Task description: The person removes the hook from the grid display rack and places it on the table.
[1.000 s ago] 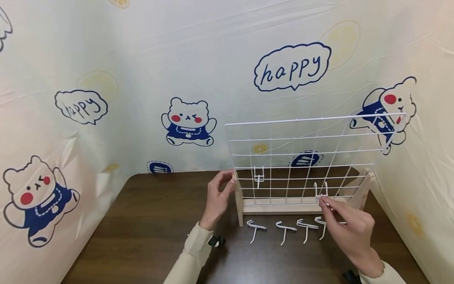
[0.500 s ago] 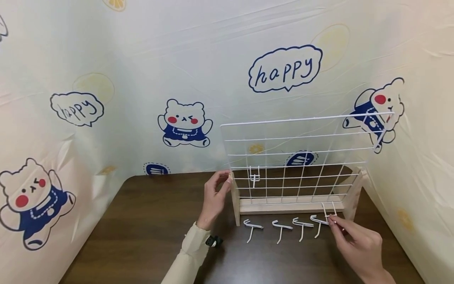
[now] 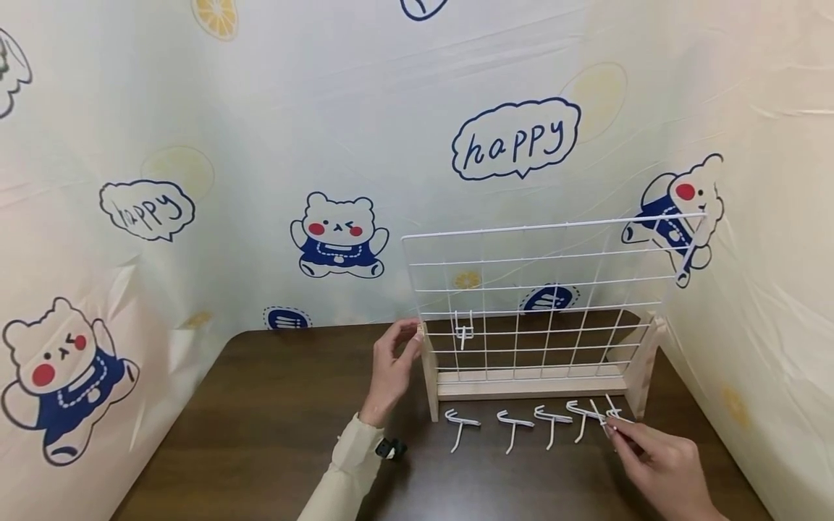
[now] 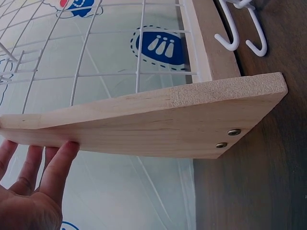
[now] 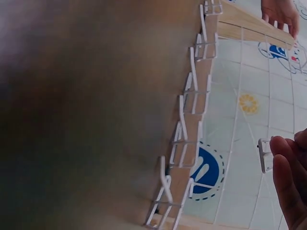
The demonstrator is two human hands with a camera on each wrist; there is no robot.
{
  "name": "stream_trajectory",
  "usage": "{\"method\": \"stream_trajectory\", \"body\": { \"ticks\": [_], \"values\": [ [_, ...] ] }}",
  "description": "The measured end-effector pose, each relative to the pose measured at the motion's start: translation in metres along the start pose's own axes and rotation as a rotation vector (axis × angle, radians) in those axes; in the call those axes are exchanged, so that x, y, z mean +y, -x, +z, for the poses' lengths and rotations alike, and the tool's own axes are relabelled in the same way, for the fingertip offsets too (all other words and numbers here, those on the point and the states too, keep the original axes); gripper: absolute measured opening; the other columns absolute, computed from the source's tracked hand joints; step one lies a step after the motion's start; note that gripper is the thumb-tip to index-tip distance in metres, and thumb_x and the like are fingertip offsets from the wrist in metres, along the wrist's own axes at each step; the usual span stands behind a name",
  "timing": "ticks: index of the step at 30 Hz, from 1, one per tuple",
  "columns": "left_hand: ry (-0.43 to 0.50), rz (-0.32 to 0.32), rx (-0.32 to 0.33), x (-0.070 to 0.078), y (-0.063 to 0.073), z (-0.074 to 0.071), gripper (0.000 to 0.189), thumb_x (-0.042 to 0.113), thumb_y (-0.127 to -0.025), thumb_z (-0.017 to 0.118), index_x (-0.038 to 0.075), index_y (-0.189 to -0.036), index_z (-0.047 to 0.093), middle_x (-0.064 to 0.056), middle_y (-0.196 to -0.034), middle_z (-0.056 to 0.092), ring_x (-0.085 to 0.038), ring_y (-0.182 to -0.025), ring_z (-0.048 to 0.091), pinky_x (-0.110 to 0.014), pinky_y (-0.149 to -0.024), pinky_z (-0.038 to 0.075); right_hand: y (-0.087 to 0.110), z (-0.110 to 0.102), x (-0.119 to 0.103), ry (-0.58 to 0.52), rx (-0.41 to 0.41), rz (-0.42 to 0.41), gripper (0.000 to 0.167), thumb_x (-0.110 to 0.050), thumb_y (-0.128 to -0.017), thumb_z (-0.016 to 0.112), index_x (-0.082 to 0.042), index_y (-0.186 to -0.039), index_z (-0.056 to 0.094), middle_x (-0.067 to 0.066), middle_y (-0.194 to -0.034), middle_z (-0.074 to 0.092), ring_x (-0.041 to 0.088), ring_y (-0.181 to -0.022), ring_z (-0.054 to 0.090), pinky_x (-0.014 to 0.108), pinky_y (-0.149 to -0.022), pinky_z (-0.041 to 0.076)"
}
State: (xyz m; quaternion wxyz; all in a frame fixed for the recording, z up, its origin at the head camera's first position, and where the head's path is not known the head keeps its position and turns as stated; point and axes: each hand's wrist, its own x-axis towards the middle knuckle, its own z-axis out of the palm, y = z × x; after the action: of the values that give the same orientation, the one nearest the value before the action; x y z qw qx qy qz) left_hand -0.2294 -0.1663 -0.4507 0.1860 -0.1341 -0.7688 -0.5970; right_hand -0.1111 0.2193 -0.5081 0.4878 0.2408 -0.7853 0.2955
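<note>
A white wire grid point(image 3: 534, 289) leans back in a wooden stand with a side panel point(image 3: 428, 376) at each end. My left hand point(image 3: 391, 373) holds the left panel near its upper end; in the left wrist view the fingertips point(image 4: 67, 149) lie along its outer face and edge. My right hand point(image 3: 661, 463) pinches a small white double-prong wire hook point(image 3: 600, 412) between thumb and fingers, its prongs pointing up, in front of the stand's right end. A similar hook point(image 3: 463, 333) hangs on the grid's left part. Part of the held hook is hidden by the fingers.
Several white wire hooks point(image 3: 517, 421) lie in a row on the dark wooden table point(image 3: 293, 434) before the stand, the rightmost partly behind my right hand. Behind the table hangs a pale printed curtain point(image 3: 339, 116). Two screws point(image 4: 234, 132) show in the left panel.
My right hand has moved down from the grid's lower right with the hook, to the right end of the row on the table. The left hand stays on the panel. The head view shifts slightly.
</note>
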Motion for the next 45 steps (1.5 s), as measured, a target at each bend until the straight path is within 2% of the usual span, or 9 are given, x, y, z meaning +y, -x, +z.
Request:
{"method": "stream_trajectory", "body": {
  "ticks": [5, 14, 20, 22, 24, 27, 28, 32, 45],
  "values": [
    [-0.013, -0.002, -0.013, -0.001, 0.0, 0.0, 0.022, 0.016, -0.104, 0.062, 0.008, -0.123, 0.07, -0.013, -0.118, 0.074, -0.022, -0.106, 0.07, -0.037, -0.081, 0.065, 0.008, -0.003, 0.007, 0.021, -0.037, -0.014, 0.054, -0.047, -0.105, 0.056, -0.006, -0.08, 0.081, 0.008, -0.07, 0.078, -0.012, -0.074, 0.069, 0.008, -0.055, 0.05],
    [-0.012, 0.0, -0.018, -0.001, -0.001, -0.001, 0.022, 0.016, -0.104, 0.062, 0.009, -0.123, 0.071, -0.013, -0.118, 0.074, -0.024, -0.107, 0.07, -0.035, -0.08, 0.065, 0.013, -0.014, 0.013, 0.111, -0.225, -0.025, 0.061, -0.052, -0.108, 0.042, -0.016, -0.077, 0.08, -0.004, -0.068, 0.076, -0.009, -0.063, 0.066, 0.014, -0.053, 0.05],
    [-0.008, 0.004, -0.009, 0.0, -0.001, -0.001, 0.022, 0.013, -0.104, 0.061, 0.006, -0.122, 0.07, -0.016, -0.117, 0.074, -0.026, -0.106, 0.07, -0.049, -0.08, 0.065, 0.016, -0.015, 0.017, 0.124, -0.338, -0.034, 0.067, -0.057, -0.107, 0.032, -0.02, -0.077, 0.079, -0.008, -0.066, 0.075, -0.006, -0.062, 0.067, 0.019, -0.053, 0.05],
    [-0.009, 0.001, -0.01, 0.0, -0.001, -0.001, 0.022, 0.013, -0.104, 0.061, 0.006, -0.122, 0.07, -0.016, -0.117, 0.073, -0.026, -0.106, 0.07, -0.05, -0.08, 0.065, 0.018, -0.016, 0.018, 0.132, -0.375, -0.037, 0.063, -0.058, -0.107, 0.038, -0.021, -0.078, 0.079, -0.009, -0.066, 0.075, -0.005, -0.061, 0.066, 0.02, -0.053, 0.049],
    [-0.011, -0.002, -0.012, 0.0, -0.001, -0.001, 0.022, 0.013, -0.104, 0.06, 0.006, -0.122, 0.07, -0.016, -0.117, 0.073, -0.027, -0.107, 0.07, -0.051, -0.081, 0.065, 0.019, -0.017, 0.019, 0.147, -0.414, -0.036, 0.042, -0.049, -0.104, 0.06, -0.021, -0.078, 0.078, -0.01, -0.066, 0.074, -0.005, -0.06, 0.066, 0.02, -0.052, 0.048],
    [-0.012, -0.002, -0.011, 0.0, -0.001, -0.001, 0.021, 0.013, -0.104, 0.06, 0.007, -0.122, 0.07, -0.016, -0.117, 0.074, -0.027, -0.106, 0.07, -0.05, -0.08, 0.065, 0.018, -0.017, 0.018, 0.181, -0.46, -0.028, 0.01, -0.025, -0.08, 0.087, -0.022, -0.078, 0.078, -0.012, -0.066, 0.074, -0.002, -0.058, 0.064, 0.022, -0.051, 0.047],
    [-0.014, -0.001, -0.011, 0.0, -0.002, -0.001, 0.021, 0.013, -0.104, 0.06, 0.008, -0.121, 0.071, -0.016, -0.116, 0.074, -0.027, -0.106, 0.07, -0.051, -0.08, 0.065, 0.017, -0.017, 0.018, 0.191, -0.473, -0.024, 0.015, -0.018, -0.07, 0.09, -0.022, -0.077, 0.078, -0.013, -0.066, 0.073, -0.002, -0.058, 0.063, 0.023, -0.051, 0.047],
    [-0.019, 0.006, -0.008, 0.0, -0.002, -0.001, 0.02, 0.012, -0.104, 0.06, 0.009, -0.121, 0.071, -0.015, -0.115, 0.074, -0.025, -0.104, 0.07, -0.054, -0.08, 0.064, 0.016, -0.015, 0.015, 0.218, -0.516, -0.002, 0.03, -0.009, -0.055, 0.092, -0.025, -0.074, 0.076, -0.018, -0.064, 0.069, -0.002, -0.057, 0.06, 0.024, -0.05, 0.045],
    [-0.008, 0.007, -0.023, 0.0, -0.002, 0.0, 0.022, 0.014, -0.104, 0.062, 0.006, -0.123, 0.07, -0.015, -0.118, 0.074, -0.028, -0.107, 0.07, -0.033, -0.079, 0.064, 0.009, -0.014, 0.009, 0.25, -0.665, 0.108, 0.032, -0.012, -0.065, 0.092, -0.032, -0.07, 0.068, -0.025, -0.06, 0.057, -0.002, -0.055, 0.056, 0.028, -0.046, 0.039]
  ]
}}
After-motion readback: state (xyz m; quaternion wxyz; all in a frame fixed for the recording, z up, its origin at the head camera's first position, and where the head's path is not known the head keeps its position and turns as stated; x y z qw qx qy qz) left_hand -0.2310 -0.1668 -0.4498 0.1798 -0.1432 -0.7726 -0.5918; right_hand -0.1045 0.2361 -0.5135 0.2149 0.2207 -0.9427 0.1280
